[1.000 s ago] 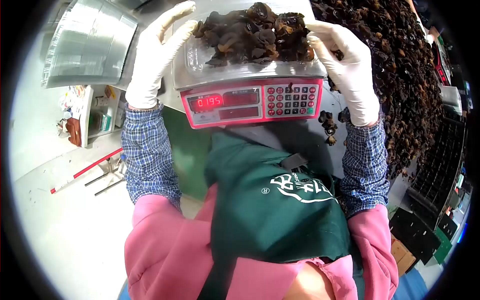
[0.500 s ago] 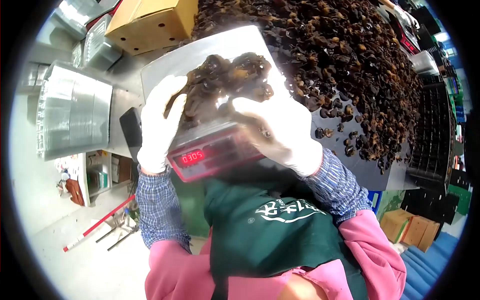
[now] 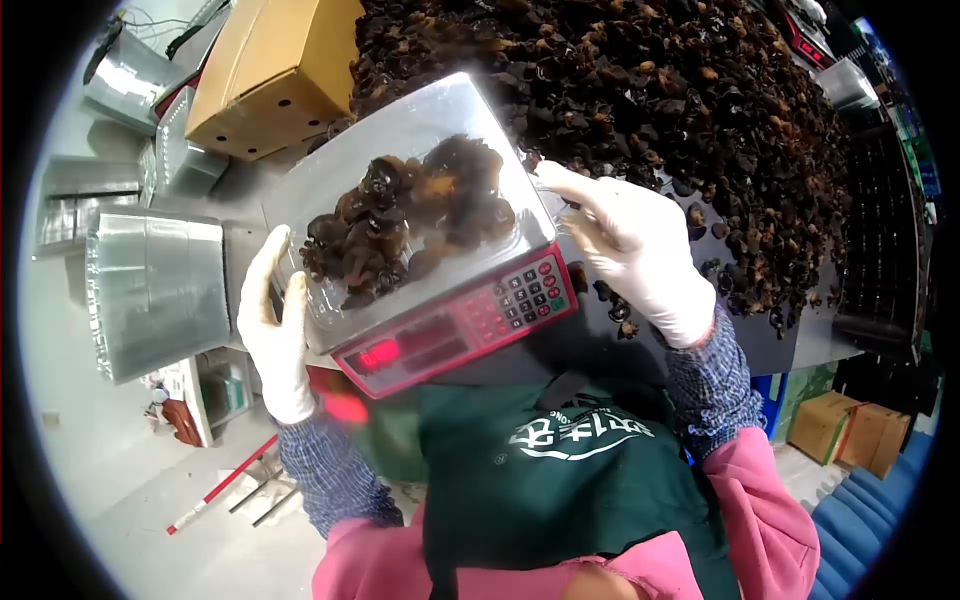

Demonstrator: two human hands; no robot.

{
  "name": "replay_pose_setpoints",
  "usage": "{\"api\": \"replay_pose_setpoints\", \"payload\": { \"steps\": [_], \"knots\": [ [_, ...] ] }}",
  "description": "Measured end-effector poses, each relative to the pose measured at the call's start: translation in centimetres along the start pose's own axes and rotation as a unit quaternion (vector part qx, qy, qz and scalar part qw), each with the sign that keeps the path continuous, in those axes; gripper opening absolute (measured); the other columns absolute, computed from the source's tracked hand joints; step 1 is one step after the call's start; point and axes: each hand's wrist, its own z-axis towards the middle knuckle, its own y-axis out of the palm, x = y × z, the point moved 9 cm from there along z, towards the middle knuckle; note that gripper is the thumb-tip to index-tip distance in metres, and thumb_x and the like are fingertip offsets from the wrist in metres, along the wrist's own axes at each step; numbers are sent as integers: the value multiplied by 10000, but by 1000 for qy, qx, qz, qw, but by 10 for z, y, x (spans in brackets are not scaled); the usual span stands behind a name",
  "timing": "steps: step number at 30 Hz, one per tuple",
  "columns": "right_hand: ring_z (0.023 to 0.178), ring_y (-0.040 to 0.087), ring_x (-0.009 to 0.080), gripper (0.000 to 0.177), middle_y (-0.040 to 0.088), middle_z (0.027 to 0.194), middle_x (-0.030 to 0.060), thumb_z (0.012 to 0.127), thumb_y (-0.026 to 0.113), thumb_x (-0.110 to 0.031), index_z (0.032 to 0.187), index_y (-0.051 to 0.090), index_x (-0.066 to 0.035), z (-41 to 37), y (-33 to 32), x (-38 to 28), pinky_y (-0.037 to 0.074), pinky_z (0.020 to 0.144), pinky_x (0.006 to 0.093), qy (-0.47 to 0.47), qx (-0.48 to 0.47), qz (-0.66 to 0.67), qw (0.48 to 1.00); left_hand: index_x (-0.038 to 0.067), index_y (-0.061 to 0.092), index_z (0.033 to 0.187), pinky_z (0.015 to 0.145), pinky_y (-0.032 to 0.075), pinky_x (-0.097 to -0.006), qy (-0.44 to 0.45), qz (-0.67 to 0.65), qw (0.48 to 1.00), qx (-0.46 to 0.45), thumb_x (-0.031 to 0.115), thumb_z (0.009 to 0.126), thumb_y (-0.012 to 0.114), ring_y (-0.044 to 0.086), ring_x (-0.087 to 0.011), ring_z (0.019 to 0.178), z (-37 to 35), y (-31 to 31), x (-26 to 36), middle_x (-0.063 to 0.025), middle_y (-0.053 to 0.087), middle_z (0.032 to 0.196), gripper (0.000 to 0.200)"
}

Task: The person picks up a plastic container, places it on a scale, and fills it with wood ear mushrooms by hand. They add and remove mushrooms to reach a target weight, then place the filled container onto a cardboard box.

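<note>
The clear plastic tray (image 3: pixel 328 306) of dark dried wood-ear mushrooms (image 3: pixel 410 220) sits on the steel platform of the red-fronted electronic scale (image 3: pixel 455 320) at the centre of the frame, on the grey bench (image 3: pixel 790 340). The white-gloved left hand (image 3: pixel 272 330) lies with straight, spread fingers (image 3: pixel 268 262) flat against the tray's left end. The white-gloved right hand (image 3: pixel 630 245) has its fingers (image 3: pixel 560 180) drawn narrow at the tray's right rim, actual grip not discernible, just beside the large heap of dried mushrooms (image 3: pixel 680 90) at upper right.
</note>
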Motion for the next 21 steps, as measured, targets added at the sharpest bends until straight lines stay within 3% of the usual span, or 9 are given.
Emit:
{"api": "replay_pose_setpoints", "payload": {
  "steps": [2,6,12,16,20,21],
  "knots": [
    [590,621,204,532,616,709,35,903,700,-92,1424,595,-124,13,13,-10,508,546,344,-24,21,27,999,6,635,1386,1170,402,-376,6,18,1000,1,-37,931,663,589,-230,1325,-5,0,6,-123,657,1405,458],
    [556,625,220,597,628,683,62,815,656,-92,1408,600,-54,16,50,-21,495,525,352,-56,-71,-16,996,-7,603,1416,1189,389,-380,-1,29,1000,5,-21,975,642,571,-239,1354,-8,1,7,-144,630,1439,444],
    [556,621,207,533,631,690,48,827,652,-135,1360,663,-101,14,64,-16,488,546,361,-49,-141,-11,989,-15,633,1378,1185,380,-394,-69,30,997,34,-25,952,639,579,-256,1337,-4,11,4,-140,652,1408,427],
    [477,578,180,502,575,597,5,828,666,-154,1330,678,-135,16,71,-11,463,495,343,-38,-180,-28,983,-32,632,1368,1181,386,-412,-39,90,995,10,-34,948,643,592,-288,1325,-1,15,6,-168,657,1390,420],
    [492,540,173,467,503,575,-9,755,731,-127,1219,738,-185,32,45,-4,419,508,332,-38,-166,47,984,-38,636,1351,1170,414,-424,-37,98,994,18,-56,944,634,602,-298,1316,0,16,8,-182,662,1373,407],
    [480,514,190,413,489,570,-11,767,734,-125,1177,754,-172,40,45,5,414,519,343,12,-194,87,977,-37,622,1370,1177,409,-416,-35,94,995,13,-46,968,619,595,-290,1328,-1,16,8,-180,649,1394,403]
  ]
}}
